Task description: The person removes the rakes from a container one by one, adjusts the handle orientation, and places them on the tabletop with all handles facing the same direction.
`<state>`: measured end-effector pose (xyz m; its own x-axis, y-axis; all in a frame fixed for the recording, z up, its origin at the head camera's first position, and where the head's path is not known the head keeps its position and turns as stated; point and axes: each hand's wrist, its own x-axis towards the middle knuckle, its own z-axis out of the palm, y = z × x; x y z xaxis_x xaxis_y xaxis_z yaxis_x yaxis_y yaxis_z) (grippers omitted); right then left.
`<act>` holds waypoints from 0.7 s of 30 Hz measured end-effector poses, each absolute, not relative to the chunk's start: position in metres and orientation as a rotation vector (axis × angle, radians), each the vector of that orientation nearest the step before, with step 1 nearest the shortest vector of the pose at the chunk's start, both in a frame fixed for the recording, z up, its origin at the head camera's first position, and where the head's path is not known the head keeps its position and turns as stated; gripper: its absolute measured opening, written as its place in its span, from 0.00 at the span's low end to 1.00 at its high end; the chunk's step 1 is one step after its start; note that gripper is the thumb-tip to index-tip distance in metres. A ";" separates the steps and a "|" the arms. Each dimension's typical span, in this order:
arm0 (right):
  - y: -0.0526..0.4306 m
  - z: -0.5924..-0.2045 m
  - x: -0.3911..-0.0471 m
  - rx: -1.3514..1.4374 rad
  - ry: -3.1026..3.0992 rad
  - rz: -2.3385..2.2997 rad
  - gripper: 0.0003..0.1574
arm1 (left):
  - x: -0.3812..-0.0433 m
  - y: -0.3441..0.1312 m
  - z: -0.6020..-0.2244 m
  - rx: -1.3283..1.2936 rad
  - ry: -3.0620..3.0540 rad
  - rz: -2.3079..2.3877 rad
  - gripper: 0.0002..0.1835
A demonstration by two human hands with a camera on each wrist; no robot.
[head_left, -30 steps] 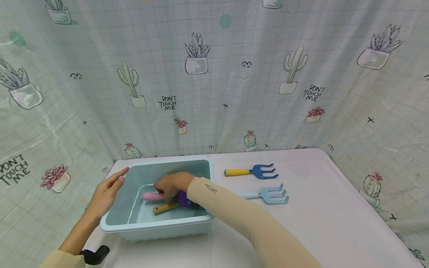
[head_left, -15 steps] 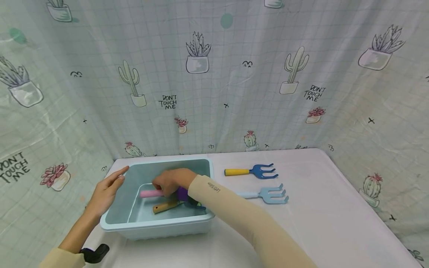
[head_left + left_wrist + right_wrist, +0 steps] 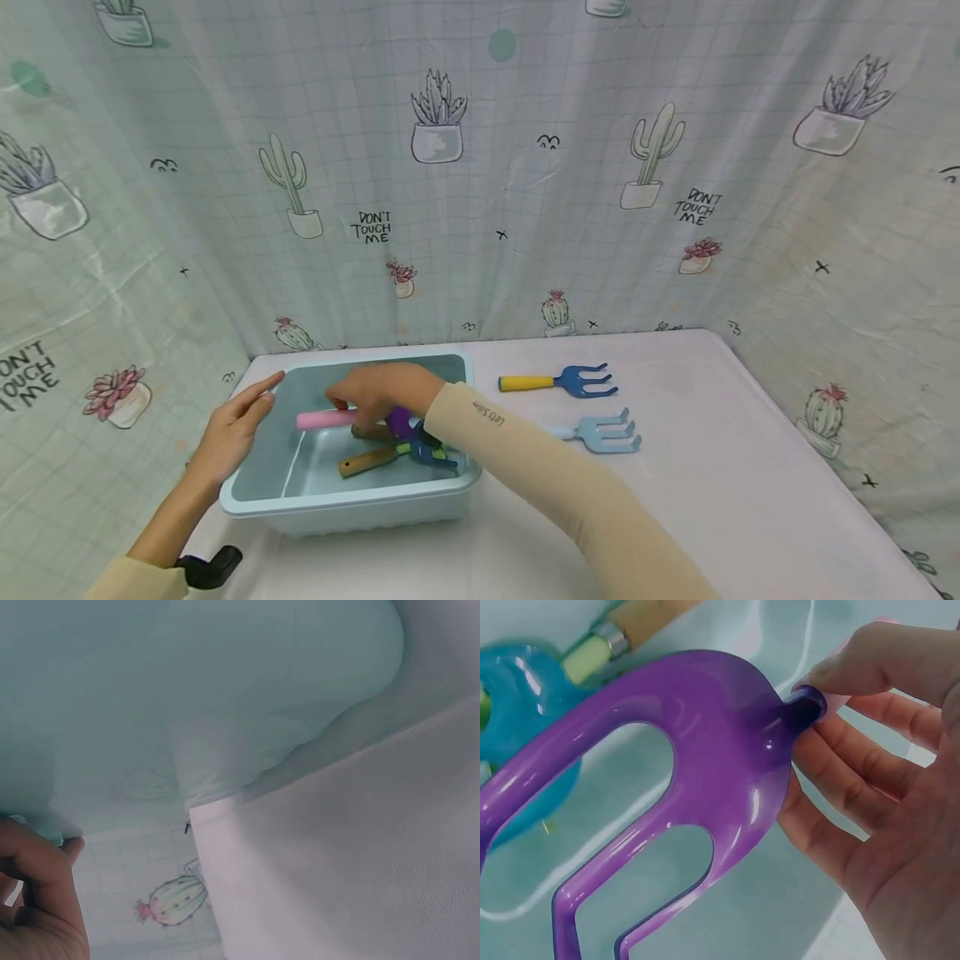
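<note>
My right hand [image 3: 386,393] holds a small garden hand fork by the neck of its pink handle [image 3: 324,419], inside the light blue plastic basin [image 3: 348,500]. In the right wrist view its purple pronged head [image 3: 720,735] fills the middle, with my thumb and fingers round the neck. Under it in the basin lie tools with wooden handles [image 3: 367,462], one with a green neck, and a blue tool head [image 3: 427,452]. My left hand [image 3: 231,437] holds the basin's left rim; the left wrist view shows bent fingers [image 3: 45,874] at that rim.
Right of the basin on the white table [image 3: 675,500] lie a blue hand fork with a yellow handle [image 3: 558,382] and a light blue hand fork [image 3: 603,433], its handle partly behind my right sleeve. A cactus-print curtain [image 3: 480,192] rises behind.
My right hand has raised the pink-handled hand fork and shifted it slightly left, showing more of the tools beneath. My left hand stays at the basin rim.
</note>
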<state>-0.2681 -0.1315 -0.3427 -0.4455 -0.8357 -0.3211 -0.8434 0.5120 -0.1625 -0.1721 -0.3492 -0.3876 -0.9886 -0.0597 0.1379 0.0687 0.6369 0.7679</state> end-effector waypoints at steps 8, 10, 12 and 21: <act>-0.119 -0.321 -0.268 -1.416 2.439 0.112 0.18 | -0.172 -0.351 -0.389 0.002 -2.723 -1.228 0.29; -0.116 -0.315 -0.267 -1.426 2.452 0.101 0.19 | -0.172 -0.351 -0.389 -0.003 -2.720 -1.237 0.29; -0.113 -0.309 -0.265 -1.424 2.467 0.085 0.20 | -0.172 -0.351 -0.390 0.002 -2.727 -1.217 0.29; -0.097 -0.281 -0.256 -1.441 2.512 0.078 0.21 | -0.174 -0.350 -0.390 0.009 -2.713 -1.253 0.29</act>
